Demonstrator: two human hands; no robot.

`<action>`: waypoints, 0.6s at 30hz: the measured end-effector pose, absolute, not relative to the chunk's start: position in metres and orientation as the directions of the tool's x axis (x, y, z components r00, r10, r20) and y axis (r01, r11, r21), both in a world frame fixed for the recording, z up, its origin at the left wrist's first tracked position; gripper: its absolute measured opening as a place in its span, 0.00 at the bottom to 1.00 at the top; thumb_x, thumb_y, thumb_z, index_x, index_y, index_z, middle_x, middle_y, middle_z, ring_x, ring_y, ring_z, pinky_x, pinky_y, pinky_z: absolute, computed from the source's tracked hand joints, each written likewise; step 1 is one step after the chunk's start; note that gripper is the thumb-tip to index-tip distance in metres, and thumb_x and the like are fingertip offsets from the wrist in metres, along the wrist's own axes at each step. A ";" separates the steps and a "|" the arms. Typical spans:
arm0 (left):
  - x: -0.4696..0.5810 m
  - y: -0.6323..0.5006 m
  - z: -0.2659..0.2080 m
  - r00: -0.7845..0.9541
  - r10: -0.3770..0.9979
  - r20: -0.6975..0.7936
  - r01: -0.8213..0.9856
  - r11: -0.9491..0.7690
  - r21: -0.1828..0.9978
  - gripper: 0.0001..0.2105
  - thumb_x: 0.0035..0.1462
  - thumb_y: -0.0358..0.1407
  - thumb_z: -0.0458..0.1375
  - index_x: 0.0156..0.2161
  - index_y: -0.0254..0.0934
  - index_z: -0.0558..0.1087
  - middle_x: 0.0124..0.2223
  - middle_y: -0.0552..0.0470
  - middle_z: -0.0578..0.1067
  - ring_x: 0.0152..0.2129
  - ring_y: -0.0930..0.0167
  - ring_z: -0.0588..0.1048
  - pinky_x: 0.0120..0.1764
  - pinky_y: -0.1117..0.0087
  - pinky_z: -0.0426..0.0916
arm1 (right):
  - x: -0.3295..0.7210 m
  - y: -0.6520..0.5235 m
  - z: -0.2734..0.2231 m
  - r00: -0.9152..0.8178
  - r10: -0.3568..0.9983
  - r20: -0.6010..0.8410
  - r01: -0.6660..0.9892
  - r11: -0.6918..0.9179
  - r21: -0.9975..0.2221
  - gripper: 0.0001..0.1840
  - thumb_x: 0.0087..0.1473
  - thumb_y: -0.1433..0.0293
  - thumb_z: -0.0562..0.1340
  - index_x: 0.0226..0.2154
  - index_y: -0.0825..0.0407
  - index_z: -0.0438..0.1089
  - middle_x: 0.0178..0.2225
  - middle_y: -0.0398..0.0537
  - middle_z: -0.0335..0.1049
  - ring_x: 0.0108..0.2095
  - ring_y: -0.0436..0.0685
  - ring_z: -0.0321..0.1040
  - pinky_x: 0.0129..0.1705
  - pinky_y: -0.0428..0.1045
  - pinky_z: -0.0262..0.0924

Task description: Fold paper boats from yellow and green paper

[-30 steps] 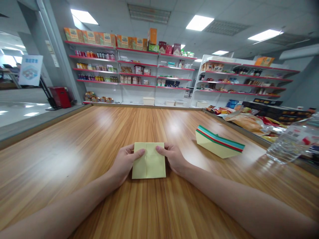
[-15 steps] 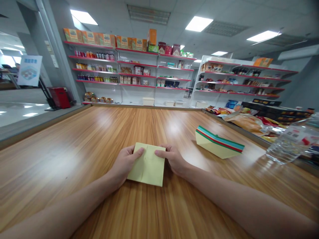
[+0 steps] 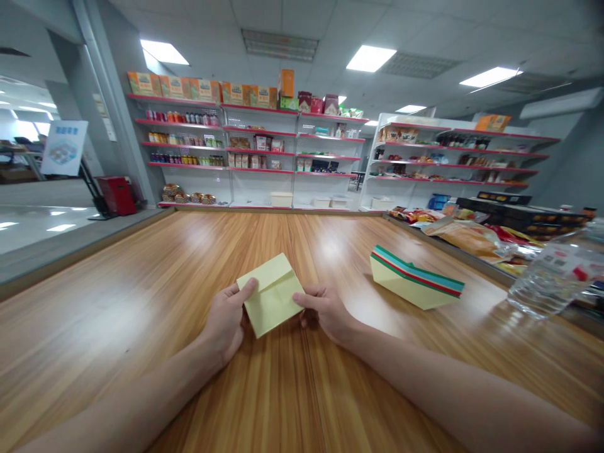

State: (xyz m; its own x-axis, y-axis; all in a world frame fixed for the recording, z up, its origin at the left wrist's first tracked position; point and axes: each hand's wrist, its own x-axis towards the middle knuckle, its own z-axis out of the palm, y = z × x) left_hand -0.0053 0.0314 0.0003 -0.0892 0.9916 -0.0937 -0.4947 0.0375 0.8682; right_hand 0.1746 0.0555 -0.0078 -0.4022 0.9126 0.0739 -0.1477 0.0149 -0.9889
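A folded sheet of pale yellow paper (image 3: 276,305) is held tilted above the table, with a folded flap edge crossing its upper part. My left hand (image 3: 226,324) pinches its left side, thumb on top and fingers behind. On the right edge, my right hand (image 3: 328,311) grips it between thumb and fingers. Some fingers of both hands are hidden under the paper. To the right stands a folded paper boat (image 3: 410,280), pale yellow with green, blue, white and red stripes along its rim; neither hand touches it.
The wooden table (image 3: 155,302) has a raised edge. At the right lies a clear plastic bottle (image 3: 542,283), near snack packets (image 3: 472,238) and black boxes (image 3: 523,217). Stocked shelves (image 3: 255,151) stand behind the table, and a sign (image 3: 65,148) at the left.
The folded paper has been turned in my hands, so its crease now runs across at a slant instead of lengthwise. My left hand has shifted slightly left. The paper boat stays put.
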 end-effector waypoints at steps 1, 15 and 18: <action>-0.005 0.031 0.000 -0.087 0.992 -0.094 -0.491 0.039 0.870 0.13 0.53 0.32 0.58 0.43 0.27 0.72 0.39 0.35 0.77 0.32 0.59 0.78 0.35 0.60 0.74 | 0.174 0.055 -0.007 -0.406 0.910 0.082 -0.153 0.021 -0.988 0.15 0.45 0.62 0.65 0.24 0.59 0.73 0.20 0.49 0.69 0.17 0.48 0.61 0.17 0.44 0.53; -0.004 0.026 -0.006 0.009 1.000 -0.019 -0.407 0.021 0.913 0.18 0.47 0.39 0.64 0.42 0.28 0.75 0.35 0.40 0.79 0.30 0.63 0.77 0.33 0.66 0.72 | 0.172 0.051 -0.004 -0.371 0.925 0.077 -0.312 -0.046 -0.949 0.21 0.49 0.54 0.62 0.36 0.56 0.73 0.31 0.51 0.74 0.29 0.56 0.70 0.31 0.50 0.62; -0.004 0.026 -0.005 0.027 1.000 0.004 -0.419 0.008 0.908 0.18 0.48 0.39 0.63 0.42 0.28 0.74 0.36 0.40 0.79 0.31 0.62 0.77 0.33 0.65 0.72 | 0.171 0.052 -0.003 -0.349 0.933 0.089 -0.284 -0.015 -0.959 0.19 0.48 0.57 0.64 0.34 0.56 0.74 0.29 0.51 0.73 0.29 0.56 0.70 0.32 0.50 0.62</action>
State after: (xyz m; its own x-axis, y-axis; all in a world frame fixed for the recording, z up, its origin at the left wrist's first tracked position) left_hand -0.0043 0.0258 -0.0050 0.0271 0.9996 0.0036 -0.4192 0.0081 0.9078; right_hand 0.1715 0.0522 -0.0027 -0.3486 0.9330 0.0892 -0.2842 -0.0146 -0.9586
